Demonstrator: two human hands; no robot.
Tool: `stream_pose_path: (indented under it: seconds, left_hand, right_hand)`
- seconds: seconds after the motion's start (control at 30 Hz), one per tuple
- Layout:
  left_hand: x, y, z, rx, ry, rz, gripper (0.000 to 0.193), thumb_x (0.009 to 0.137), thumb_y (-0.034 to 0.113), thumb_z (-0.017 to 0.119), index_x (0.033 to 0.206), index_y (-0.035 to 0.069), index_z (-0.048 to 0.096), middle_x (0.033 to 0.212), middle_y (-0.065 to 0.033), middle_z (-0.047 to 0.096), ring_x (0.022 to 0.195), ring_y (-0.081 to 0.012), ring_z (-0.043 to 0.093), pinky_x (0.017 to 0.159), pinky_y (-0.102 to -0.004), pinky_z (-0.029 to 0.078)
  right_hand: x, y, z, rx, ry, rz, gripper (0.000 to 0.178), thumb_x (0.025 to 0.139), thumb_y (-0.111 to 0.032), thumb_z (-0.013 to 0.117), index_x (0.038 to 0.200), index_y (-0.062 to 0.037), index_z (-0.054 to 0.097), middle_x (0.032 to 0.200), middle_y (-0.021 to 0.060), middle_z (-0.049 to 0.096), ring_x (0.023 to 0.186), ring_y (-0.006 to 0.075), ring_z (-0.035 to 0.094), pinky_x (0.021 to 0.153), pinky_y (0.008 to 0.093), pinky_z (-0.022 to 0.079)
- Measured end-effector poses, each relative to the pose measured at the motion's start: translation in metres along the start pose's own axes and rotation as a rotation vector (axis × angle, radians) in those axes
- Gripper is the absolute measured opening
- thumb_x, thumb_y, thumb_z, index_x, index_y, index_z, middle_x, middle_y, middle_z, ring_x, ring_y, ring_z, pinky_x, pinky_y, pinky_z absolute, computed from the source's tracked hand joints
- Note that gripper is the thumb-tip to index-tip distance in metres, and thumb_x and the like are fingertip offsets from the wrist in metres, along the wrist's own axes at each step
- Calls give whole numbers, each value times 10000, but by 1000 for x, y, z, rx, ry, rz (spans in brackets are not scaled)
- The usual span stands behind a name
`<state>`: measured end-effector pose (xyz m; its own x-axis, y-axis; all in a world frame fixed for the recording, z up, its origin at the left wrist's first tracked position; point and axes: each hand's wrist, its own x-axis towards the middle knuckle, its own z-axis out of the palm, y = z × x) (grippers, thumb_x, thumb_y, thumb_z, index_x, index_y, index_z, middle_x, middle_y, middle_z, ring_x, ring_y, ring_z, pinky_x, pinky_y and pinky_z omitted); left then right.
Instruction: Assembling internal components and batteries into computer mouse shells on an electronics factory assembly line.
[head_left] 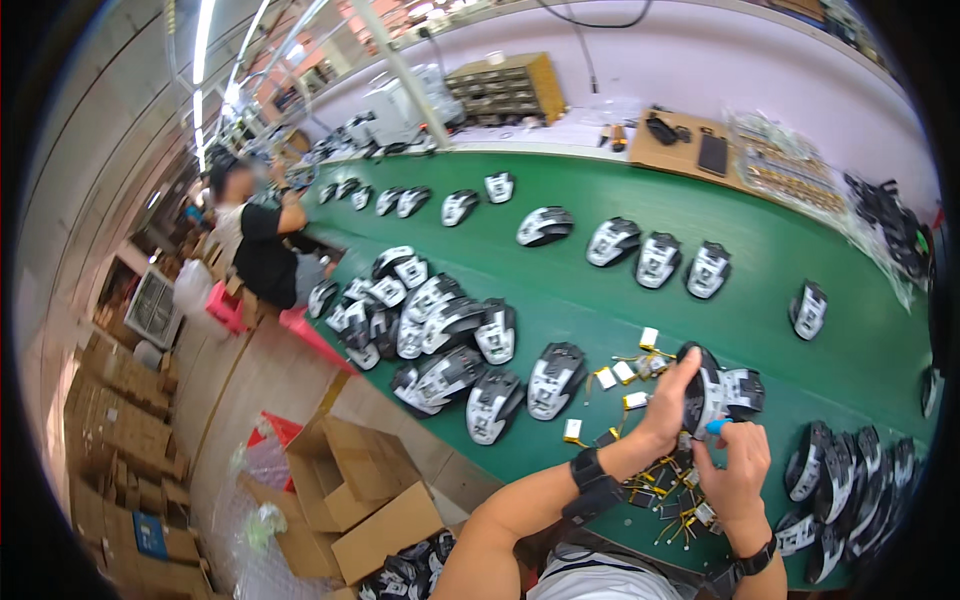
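Observation:
My left hand point(664, 408) grips a black-and-white computer mouse point(706, 392), tilted up on its side over the bench, thumb along its dark shell. My right hand point(740, 465) is closed at the mouse's lower end. A small blue item point(718, 426) shows at its fingertips; its kind is too small to make out. Another mouse point(742, 390) shows just behind the held one. Below and beside my hands lies a scatter of small flat battery packs with thin wires, some silver like this battery pack point(624, 372), others dark.
A heap of mice point(435, 315) covers the bench's left part; stacked mice point(850, 490) stand at right. Several mice point(612, 242) lie spaced along the green belt. An open cardboard box point(365, 480) is on the floor at left. A co-worker point(262, 235) sits at the far left.

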<state>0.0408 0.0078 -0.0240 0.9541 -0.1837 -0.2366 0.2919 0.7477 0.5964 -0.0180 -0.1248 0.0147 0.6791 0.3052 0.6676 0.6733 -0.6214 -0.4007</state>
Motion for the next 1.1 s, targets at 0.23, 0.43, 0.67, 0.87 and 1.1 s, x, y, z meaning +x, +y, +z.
stream_pose_path:
  seconds: [0.23, 0.43, 0.67, 0.87, 1.1]
  left_hand:
    - [-4, 5, 6, 74, -13, 20, 290, 978, 389, 479, 1043, 116, 550, 907, 19, 569, 814, -60, 559, 724, -221, 454]
    - [-3, 10, 4, 75, -113, 75, 414, 1000, 436, 397, 983, 74, 596, 932, -49, 651, 784, -117, 641, 702, -262, 515]
    - [-5, 5, 7, 71, -37, 82, 324, 995, 411, 437, 978, 109, 555, 875, 20, 580, 767, -44, 564, 691, -216, 467]
    - [2, -4, 3, 42, -122, 83, 306, 978, 432, 478, 1051, 136, 507, 884, 51, 509, 815, -34, 503, 741, -203, 422]
    - [-2, -4, 2, 9, -77, 80, 294, 984, 400, 483, 1089, 125, 503, 902, 44, 511, 829, -31, 503, 746, -204, 430]
  right_hand:
    - [-4, 5, 3, 24, -11, 41, 393, 595, 26, 788, 903, -30, 549, 650, 59, 472, 586, 247, 473, 567, 369, 360]
    - [0, 5, 1, 11, 88, -9, 386, 611, 31, 769, 927, -27, 554, 803, 105, 585, 716, 291, 539, 653, 383, 412]
    - [-8, 8, 7, -33, 100, 105, 360, 608, 74, 723, 926, 5, 569, 959, 146, 541, 831, 305, 522, 699, 383, 430]
    - [-16, 20, 11, -35, 101, 72, 343, 606, 101, 698, 906, 13, 558, 991, 161, 528, 865, 321, 535, 737, 383, 444]
    - [-19, 21, 9, 16, 56, 105, 350, 566, 100, 687, 851, 7, 506, 957, 158, 511, 854, 326, 530, 769, 389, 443]
